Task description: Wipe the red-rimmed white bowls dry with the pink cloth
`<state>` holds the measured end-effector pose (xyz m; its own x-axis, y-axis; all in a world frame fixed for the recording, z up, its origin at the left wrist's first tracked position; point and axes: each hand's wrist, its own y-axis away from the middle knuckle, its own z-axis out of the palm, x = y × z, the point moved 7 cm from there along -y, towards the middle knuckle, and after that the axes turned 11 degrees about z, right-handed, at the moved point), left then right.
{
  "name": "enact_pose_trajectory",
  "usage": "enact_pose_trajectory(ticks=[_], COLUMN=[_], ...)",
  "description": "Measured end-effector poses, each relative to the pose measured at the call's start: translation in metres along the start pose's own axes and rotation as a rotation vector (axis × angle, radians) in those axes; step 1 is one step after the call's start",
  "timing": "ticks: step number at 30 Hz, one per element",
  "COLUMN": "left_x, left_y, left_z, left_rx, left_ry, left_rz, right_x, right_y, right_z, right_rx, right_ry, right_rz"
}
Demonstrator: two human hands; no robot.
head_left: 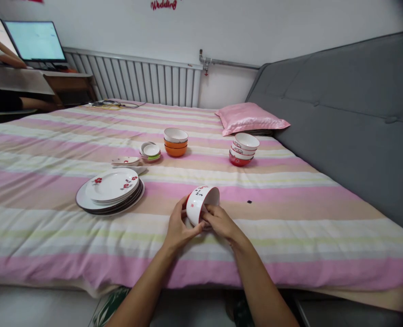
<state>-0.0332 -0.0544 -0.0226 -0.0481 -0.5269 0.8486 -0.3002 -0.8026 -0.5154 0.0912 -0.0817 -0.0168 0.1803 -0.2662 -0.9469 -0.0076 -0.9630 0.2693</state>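
Observation:
A white bowl [197, 205] with a red rim and dark lettering is tilted on its side just above the striped bedspread, its opening facing right. My left hand [181, 227] is curved around its left side and base, where a bit of red shows. The fingers of my right hand [220, 220] reach inside the bowl and grip its lower rim. To the left lies a stack of plates [115, 185], the top ones with red flowers. Farther back are a stack of orange and white bowls [176, 146] and a stack of red and white bowls [242, 154].
Small dishes [150, 151] and flower-patterned dishes [125, 161] sit behind the plates. A small dark square [249, 201] lies right of my hands. A pink pillow [251, 116] rests by the grey headboard [341, 100]. A person sits at a desk with monitors [34, 41], back left.

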Motion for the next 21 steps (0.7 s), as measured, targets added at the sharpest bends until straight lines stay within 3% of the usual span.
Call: enact_pose_trajectory(ticks=[4, 13, 21], left_x=[0.002, 0.007, 0.01], left_y=[0.001, 0.001, 0.002], left_z=[0.001, 0.004, 0.006], left_rx=[-0.023, -0.085, -0.099], left_ry=[0.015, 0.061, 0.108], left_rz=[0.007, 0.044, 0.025], right_x=[0.006, 0.005, 0.011], right_y=[0.0, 0.001, -0.006], right_z=[0.006, -0.009, -0.017], right_rx=[-0.072, -0.045, -0.166], right_ry=[-0.418, -0.77, -1.04], right_rz=[0.16, 0.16, 0.217])
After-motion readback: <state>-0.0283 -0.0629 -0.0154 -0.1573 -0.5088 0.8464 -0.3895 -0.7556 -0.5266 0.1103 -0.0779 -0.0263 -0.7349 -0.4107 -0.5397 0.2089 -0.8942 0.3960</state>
